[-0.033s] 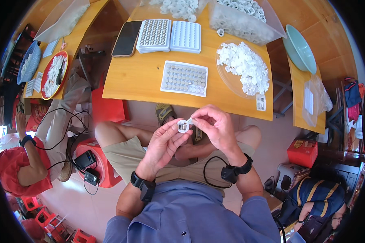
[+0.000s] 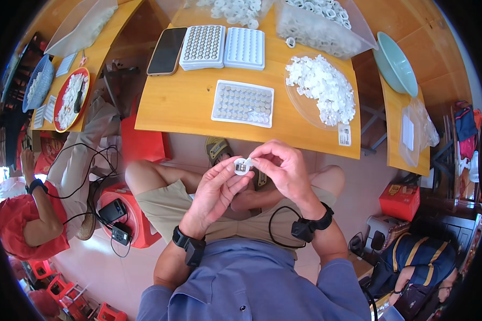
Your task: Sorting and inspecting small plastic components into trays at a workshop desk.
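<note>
Above my lap, my left hand (image 2: 218, 184) pinches a small round white plastic case (image 2: 242, 167) between thumb and fingers. Its open face shows metal parts inside. At the case's upper right edge, my right hand (image 2: 278, 165) grips a tiny white piece (image 2: 248, 160) with thumb and forefinger; its exact shape is too small to make out. On the table beyond my hands lies a white tray (image 2: 216, 116) of round silver button cells (image 2: 241, 98), with some clear bits in its near right corner.
A clear plate (image 2: 300, 101) heaped with white plastic pieces (image 2: 324, 83) sits right on the wooden table (image 2: 171, 109). Behind are a phone (image 2: 167, 51), cell trays (image 2: 202, 45), a white tray (image 2: 245, 48) and a clear bin (image 2: 326, 40). Cables hang from my wrist straps; a person sits left.
</note>
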{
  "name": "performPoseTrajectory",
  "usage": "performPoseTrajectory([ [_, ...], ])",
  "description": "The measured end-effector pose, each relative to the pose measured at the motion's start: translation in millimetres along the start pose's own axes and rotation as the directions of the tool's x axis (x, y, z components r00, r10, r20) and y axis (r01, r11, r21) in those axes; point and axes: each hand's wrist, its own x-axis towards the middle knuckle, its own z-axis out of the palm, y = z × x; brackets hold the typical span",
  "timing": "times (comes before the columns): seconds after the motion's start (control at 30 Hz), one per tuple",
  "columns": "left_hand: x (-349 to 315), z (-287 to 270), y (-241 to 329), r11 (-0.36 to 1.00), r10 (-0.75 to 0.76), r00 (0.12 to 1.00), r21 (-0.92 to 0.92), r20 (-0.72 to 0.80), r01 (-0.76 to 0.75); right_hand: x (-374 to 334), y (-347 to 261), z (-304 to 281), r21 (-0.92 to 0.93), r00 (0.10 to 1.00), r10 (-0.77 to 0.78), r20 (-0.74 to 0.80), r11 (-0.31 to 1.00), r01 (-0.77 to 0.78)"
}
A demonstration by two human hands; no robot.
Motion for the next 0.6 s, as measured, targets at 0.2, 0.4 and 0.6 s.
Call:
performPoseTrajectory([
  [0.2, 1, -3, -2, 1.000, -0.006, 1.000, -0.023, 0.017, 0.006, -1, -5, 10, 0.014, 0.997, 0.072, 0.042, 0.997, -0.072],
  [0.4, 1, -2, -3, 1.000, 0.005, 1.000, 0.002, -0.008, -0.005, -2, -2, 12, -0.060, 0.999, 0.025, 0.036, 0.998, -0.023],
  [0.6, 1, -2, -4, 0.999, 0.021, 0.999, 0.032, -0.025, -0.020, -1, 1, 13, -0.085, 1.000, -0.003, 0.019, 0.996, 0.005],
])
